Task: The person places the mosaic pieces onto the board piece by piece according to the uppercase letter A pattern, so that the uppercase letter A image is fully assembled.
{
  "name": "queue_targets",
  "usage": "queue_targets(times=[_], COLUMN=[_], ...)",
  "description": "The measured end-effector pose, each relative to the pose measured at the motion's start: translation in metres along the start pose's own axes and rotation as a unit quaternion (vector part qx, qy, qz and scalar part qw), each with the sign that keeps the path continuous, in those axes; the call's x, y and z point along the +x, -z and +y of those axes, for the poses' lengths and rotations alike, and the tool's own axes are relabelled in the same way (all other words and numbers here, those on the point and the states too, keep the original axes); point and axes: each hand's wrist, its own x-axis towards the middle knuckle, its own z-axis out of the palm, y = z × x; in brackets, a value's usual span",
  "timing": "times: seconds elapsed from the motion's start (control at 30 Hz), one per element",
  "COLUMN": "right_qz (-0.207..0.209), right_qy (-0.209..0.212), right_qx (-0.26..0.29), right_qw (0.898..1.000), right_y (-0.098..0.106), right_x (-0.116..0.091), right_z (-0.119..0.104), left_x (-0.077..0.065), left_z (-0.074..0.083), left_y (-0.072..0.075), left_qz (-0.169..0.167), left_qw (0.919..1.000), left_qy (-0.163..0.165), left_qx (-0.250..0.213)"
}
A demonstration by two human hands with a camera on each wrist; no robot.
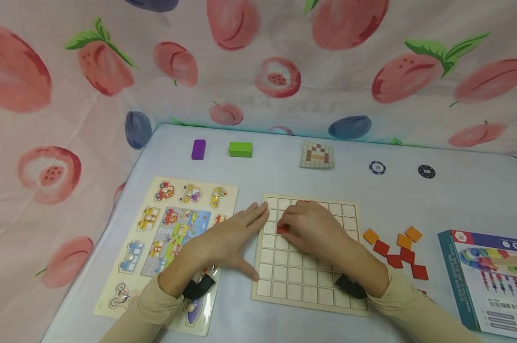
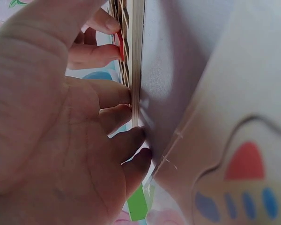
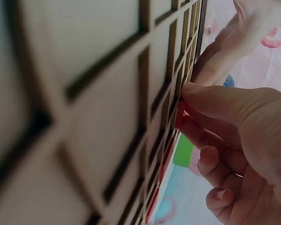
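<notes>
A wooden grid board (image 1: 280, 288) with square cells lies flat in the middle of the table. My right hand (image 1: 316, 233) is over its upper part and pinches a red square tile (image 3: 180, 114) between thumb and fingers, at a cell in the upper left area. More red tiles (image 3: 166, 154) sit in the board beyond it, mostly hidden by the hand in the head view. My left hand (image 1: 226, 240) lies along the board's left side with fingers stretched, fingertips and thumb touching the edge. Loose red tiles (image 1: 394, 261) and orange tiles (image 1: 371, 236) lie right of the board.
A vehicle peg puzzle (image 1: 108, 286) lies under the left forearm. Along the back are a purple block (image 1: 198, 149), a green block (image 1: 240, 149), a pattern card (image 1: 317, 155) and two chips, one blue-rimmed (image 1: 377, 167), one black (image 1: 426, 171). A printed box (image 1: 492, 286) stands at right.
</notes>
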Motion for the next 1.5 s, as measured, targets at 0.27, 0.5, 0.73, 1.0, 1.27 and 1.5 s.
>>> queue_targets(times=[0.27, 0.5, 0.73, 1.0, 1.27, 1.5], right_qz=[-0.009, 0.005, -0.055, -0.087, -0.068, 0.002], right_qy=[-0.036, -0.158, -0.253, -0.277, -0.242, -0.109], right_qx=[0.036, 0.017, -0.014, -0.023, -0.030, -0.010], right_qw=[0.999, 0.987, 0.966, 0.957, 0.967, 0.994], right_y=[0.010, 0.029, 0.041, 0.042, 0.055, 0.036], right_x=[-0.028, -0.088, -0.144, -0.156, -0.143, -0.089], right_z=[0.013, 0.040, 0.067, 0.077, 0.066, 0.023], left_x=[0.000, 0.002, -0.001, 0.001, 0.002, 0.000], left_z=[0.000, 0.000, 0.000, -0.001, 0.000, -0.001], left_y=[-0.002, -0.001, -0.002, -0.002, -0.001, -0.001], left_qz=[0.001, 0.002, 0.000, 0.004, 0.009, 0.004], left_qw=[1.0000, 1.0000, 1.0000, 0.9999, 0.9997, 0.9999], left_qy=[0.003, -0.007, -0.004, -0.013, -0.022, -0.014], left_qx=[-0.001, 0.000, -0.005, 0.003, -0.002, -0.006])
